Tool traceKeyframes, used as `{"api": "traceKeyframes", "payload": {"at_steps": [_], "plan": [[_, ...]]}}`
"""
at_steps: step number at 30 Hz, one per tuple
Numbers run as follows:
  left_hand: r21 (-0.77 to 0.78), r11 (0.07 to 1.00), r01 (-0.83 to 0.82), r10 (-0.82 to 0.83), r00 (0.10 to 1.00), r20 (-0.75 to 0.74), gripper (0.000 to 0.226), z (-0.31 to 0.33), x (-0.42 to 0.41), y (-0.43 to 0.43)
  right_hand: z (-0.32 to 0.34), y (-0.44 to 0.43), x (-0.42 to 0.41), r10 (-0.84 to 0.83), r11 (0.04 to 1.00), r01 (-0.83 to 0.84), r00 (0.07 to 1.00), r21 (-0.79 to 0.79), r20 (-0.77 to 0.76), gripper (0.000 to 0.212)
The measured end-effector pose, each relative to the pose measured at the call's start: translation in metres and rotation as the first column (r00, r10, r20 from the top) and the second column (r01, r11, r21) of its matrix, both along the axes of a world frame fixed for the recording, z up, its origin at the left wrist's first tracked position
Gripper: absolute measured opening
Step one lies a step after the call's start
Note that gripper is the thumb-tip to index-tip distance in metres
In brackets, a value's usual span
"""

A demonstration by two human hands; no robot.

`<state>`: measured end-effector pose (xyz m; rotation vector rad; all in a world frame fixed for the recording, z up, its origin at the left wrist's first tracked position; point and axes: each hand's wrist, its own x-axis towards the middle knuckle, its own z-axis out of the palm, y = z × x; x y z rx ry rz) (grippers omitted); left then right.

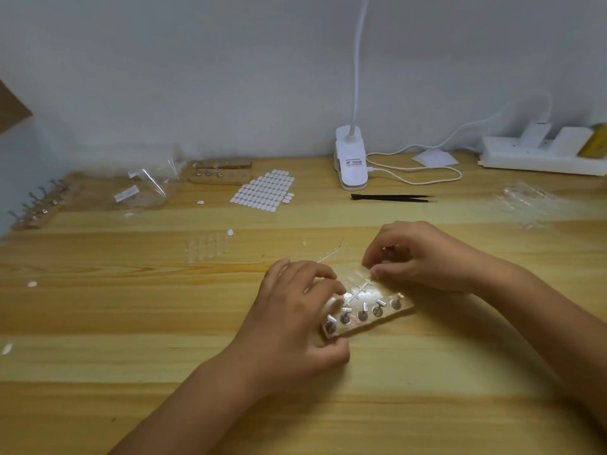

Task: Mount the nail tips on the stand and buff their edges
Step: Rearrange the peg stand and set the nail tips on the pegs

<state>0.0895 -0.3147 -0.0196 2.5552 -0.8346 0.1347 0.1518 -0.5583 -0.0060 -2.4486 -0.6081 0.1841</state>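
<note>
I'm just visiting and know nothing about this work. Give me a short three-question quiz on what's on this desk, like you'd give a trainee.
1. True or false: the black tweezers lie beyond both hands, near the white clip lamp.
2. How many metal pegs show along the near edge of the wooden stand? A three, B five, C eight.
3. Fill in: the ___ hand grips the stand's end, thumb on the near edge.
Key: 1 true; 2 B; 3 left hand.
</note>
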Motion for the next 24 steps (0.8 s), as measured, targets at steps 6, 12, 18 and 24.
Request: {"api": "traceKeyframes", "payload": {"at_steps": [6,12,18,24], "plan": [[0.022,1.000,-0.004,0.005,1.000,-0.010,0.041,0.000,0.004,-0.007,-0.006,0.006,-0.020,-0.076,0.996,0.076,0.997,0.053,0.004,0.023],[0.047,0.999,-0.024,0.023,1.000,0.017,0.042,-0.004,0.008,-0.002,-0.004,0.008,-0.031,-0.161,0.974,0.178,0.980,0.140,-0.120,0.023],[0.001,1.000,-0.004,0.004,0.999,0.036,0.044,-0.006,0.006,-0.003,-0.005,0.013,-0.034,-0.216,0.959,0.236,0.967,0.155,-0.138,0.019],[-0.004,1.000,-0.012,0.012,0.999,0.049,0.040,-0.006,0.008,-0.002,-0.003,0.012,-0.035,-0.175,0.963,0.194,0.978,0.186,-0.114,0.016]]}}
